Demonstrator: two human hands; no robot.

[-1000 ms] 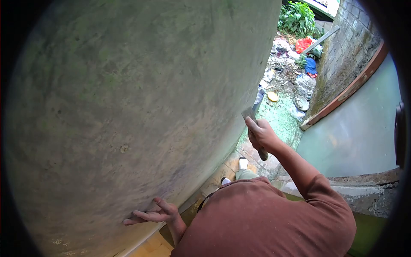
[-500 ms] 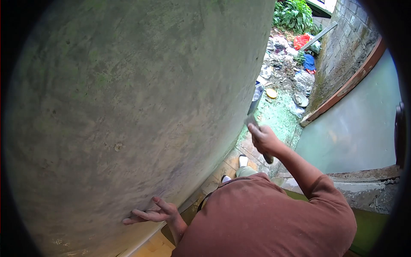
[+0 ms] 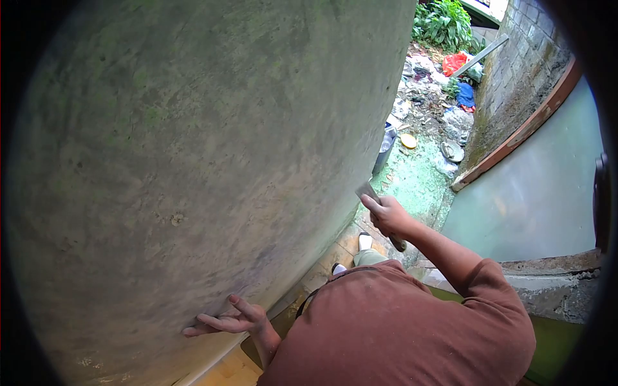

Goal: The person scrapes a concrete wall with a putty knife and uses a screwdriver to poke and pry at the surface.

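The left hand [image 3: 232, 320] lies flat against the curved wall [image 3: 193, 148], fingers [image 3: 209, 321] spread and released, gripping nothing. The wall is rough grey cement, mottled with green stains and a small chipped spot above the fingertips. The right hand [image 3: 388, 217] is clenched around the scraper [image 3: 375, 204]: a flat, pale metal blade projects up past the thumb, and a dark rounded handle end protrudes below the heel of the hand. The blade edge sits just beside the wall's outer curve; contact cannot be confirmed. Below the right-hand fingers lie tan paving slabs [image 3: 351, 241] and a green-stained floor [image 3: 415, 177]. Beyond it, loose rubbish [image 3: 438, 96] lies scattered beside a coarse block wall [image 3: 515, 64].
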